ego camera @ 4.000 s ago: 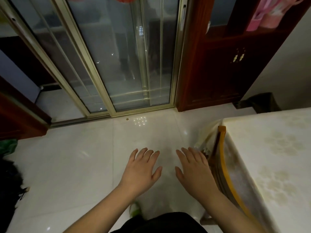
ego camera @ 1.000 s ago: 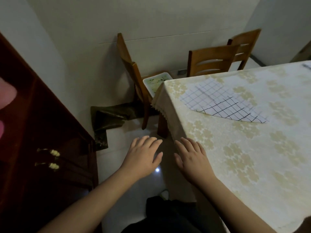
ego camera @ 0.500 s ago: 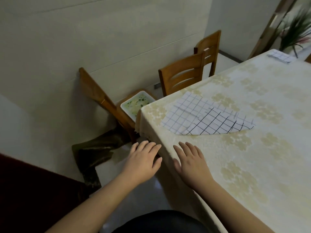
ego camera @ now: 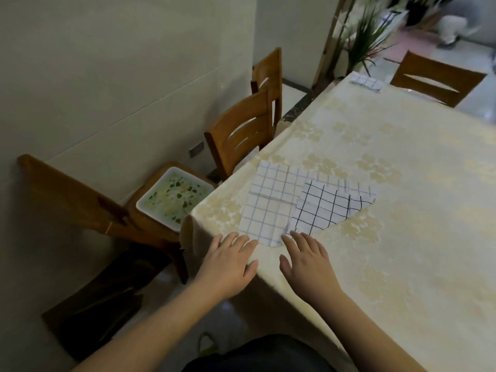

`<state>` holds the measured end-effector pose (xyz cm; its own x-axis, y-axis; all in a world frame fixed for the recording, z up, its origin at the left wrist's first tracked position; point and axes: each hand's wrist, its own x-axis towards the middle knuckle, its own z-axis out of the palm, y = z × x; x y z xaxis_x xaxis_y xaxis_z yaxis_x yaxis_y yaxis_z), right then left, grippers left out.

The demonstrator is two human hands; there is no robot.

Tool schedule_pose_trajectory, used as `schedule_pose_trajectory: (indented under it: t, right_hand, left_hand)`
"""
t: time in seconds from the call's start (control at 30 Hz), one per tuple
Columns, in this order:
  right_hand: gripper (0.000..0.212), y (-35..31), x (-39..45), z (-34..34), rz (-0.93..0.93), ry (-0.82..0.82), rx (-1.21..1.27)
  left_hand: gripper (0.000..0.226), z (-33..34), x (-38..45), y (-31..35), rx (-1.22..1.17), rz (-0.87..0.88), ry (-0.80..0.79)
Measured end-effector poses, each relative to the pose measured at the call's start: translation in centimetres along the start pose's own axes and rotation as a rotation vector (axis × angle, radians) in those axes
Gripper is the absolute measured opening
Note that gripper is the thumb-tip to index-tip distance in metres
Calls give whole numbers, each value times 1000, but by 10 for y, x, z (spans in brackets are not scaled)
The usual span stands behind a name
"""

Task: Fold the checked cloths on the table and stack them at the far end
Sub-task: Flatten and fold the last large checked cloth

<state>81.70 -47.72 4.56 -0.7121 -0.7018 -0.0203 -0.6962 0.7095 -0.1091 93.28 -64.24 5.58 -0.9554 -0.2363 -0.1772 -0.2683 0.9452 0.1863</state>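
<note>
Two white checked cloths lie overlapping near the table's near-left corner: a fine blue-lined cloth (ego camera: pixel 271 202) on the left and a bold black-lined cloth (ego camera: pixel 330 206) partly over it on the right. A small folded checked cloth (ego camera: pixel 365 81) sits at the far end of the table. My left hand (ego camera: pixel 228 260) hovers flat with fingers spread at the table's corner, just short of the blue-lined cloth. My right hand (ego camera: pixel 307 260) is also flat and empty, its fingertips at the near edge of the cloths.
The table (ego camera: pixel 402 237) wears a cream floral tablecloth. Wooden chairs (ego camera: pixel 241 130) stand along the left side by the wall, one holding a white tray (ego camera: pixel 174 197) with green specks. Another chair (ego camera: pixel 434 79) and a plant (ego camera: pixel 367 36) stand beyond the far end.
My view swung from the glass door and cabinet round to the table. Both open hands have come forward over the table's corner and now reach the near edge of the cloths.
</note>
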Motion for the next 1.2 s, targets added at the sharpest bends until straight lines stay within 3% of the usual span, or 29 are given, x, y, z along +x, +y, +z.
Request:
schedule_pose_trajectory:
  t: [0.37,0.5,0.6,0.93,1.1,1.2]
  right_hand:
    - [55,-13,43,10,208,-28,11]
    - [54,10,69,21,252,-91,53]
    - [54,27,97,29,273,-131,76]
    - [56,74,180,73,298,-289,98]
    - [58,75,189,96,418,-408,76]
    - [59,71,187,108,464,-395,74]
  left_hand:
    - [75,-13,81,-38,56,187,-85]
    - [55,-12,122,-29,77,205,-113]
    - [52,-14,146,-13,87,216,-112]
    - [51,4,215,-12,200,224,-184]
    - [57,29,237,-22,212,211,-281]
    - [60,47,248,-30,231,255,-334]
